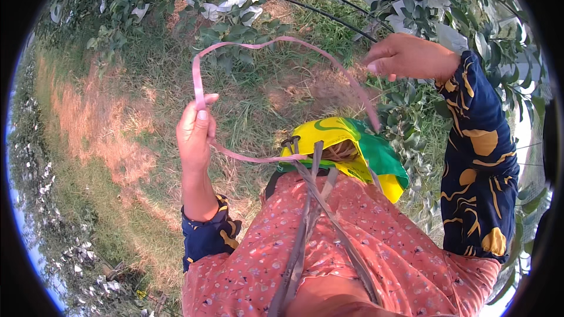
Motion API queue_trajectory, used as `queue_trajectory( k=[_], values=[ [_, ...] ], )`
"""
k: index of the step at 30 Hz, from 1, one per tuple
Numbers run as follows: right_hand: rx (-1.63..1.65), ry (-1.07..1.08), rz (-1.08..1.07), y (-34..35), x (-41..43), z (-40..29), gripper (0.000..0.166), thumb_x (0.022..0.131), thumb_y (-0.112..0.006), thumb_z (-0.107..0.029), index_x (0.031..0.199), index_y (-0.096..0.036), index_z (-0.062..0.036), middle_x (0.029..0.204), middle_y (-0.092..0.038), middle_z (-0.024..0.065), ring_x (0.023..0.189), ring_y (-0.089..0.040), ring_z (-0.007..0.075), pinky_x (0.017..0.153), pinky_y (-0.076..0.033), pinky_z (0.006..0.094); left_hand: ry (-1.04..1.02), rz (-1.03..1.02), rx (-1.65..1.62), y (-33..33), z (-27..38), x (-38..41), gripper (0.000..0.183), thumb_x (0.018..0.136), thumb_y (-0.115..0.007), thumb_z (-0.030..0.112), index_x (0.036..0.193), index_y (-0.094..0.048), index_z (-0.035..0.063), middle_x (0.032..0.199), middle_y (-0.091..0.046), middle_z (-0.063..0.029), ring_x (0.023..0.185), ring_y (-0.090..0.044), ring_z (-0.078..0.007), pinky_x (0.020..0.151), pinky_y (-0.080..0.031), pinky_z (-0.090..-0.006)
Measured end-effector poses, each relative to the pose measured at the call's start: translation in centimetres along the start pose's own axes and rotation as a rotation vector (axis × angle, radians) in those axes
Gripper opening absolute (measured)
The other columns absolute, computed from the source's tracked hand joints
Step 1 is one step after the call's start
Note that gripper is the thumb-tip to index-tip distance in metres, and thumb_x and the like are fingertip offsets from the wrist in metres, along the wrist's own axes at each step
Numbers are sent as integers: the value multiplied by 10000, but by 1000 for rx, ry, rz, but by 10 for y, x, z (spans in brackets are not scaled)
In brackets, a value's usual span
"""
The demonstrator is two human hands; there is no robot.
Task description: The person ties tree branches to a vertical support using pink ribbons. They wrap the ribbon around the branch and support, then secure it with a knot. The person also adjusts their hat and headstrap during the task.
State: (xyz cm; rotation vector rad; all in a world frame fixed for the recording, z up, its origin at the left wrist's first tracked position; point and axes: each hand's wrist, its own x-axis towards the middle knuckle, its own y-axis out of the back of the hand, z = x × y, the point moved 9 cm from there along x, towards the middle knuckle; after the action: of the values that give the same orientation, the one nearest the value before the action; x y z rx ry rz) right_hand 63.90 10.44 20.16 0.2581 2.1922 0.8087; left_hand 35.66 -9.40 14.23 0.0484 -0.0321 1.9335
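Pinched between the thumb and fingers of my left hand (197, 130) is a long pink ribbon (286, 39). One stretch of it arcs up and over to the right, ending loose near the bag; another runs from my hand down to the waist. My right hand (407, 58) is raised at the upper right by the branches, its fingers bent; whether anything is between them cannot be told. A yellow and green bag (326, 130) hangs at my waist, its top partly open on brownish strands. Grey straps (304, 229) cross over the pink floral garment.
Leafy branches with white bags (233, 2) hang across the top and right. Two dark hoses or cables (321, 13) run through the branches near my right hand. Grass and dry brown litter (101, 119) cover the ground. Another row of trees with white bags (81, 253) stands at the far left.
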Motion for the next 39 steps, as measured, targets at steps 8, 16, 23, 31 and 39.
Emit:
queue_trajectory(
  k=[8,16,23,31,39],
  values=[
    [1402,143,-364,-76,64,-100,405,944,-503,-328,1178,-511,3,763,-559,19,669,-534,134,648,-460,302,-276,-726,612,-151,23,-45,239,856,-522,83,1051,-653,129,821,-663,-128,725,-642,-331,581,-500,-388],
    [1327,367,110,28,75,-96,335,978,-444,-274,1117,-540,15,633,-413,-49,538,-378,55,504,-375,234,126,-394,1057,-17,-78,-59,264,816,-494,105,1026,-649,141,799,-665,-104,737,-639,-320,636,-493,-444],
    [545,169,-319,-70,79,-131,385,952,-440,-370,887,-588,-21,558,-427,-20,449,-395,80,423,-332,238,207,-286,58,-26,-67,-41,476,944,-466,341,1300,-478,25,1272,-531,-192,1173,-510,-320,999,-384,-393],
    [54,220,-560,-150,65,-142,351,949,-460,-334,884,-636,-37,595,-518,43,549,-511,145,540,-416,315,90,-77,-1388,-34,-6,1,371,985,-405,307,1221,-466,27,819,-538,-31,751,-528,-175,697,-449,-337],
    [-26,299,-404,-131,64,-132,387,931,-498,-335,1117,-565,-2,761,-617,99,701,-589,182,666,-466,323,-82,187,-832,29,21,-17,268,999,-387,249,1082,-494,18,644,-418,19,478,-335,-61,455,-307,-209]
  ],
)
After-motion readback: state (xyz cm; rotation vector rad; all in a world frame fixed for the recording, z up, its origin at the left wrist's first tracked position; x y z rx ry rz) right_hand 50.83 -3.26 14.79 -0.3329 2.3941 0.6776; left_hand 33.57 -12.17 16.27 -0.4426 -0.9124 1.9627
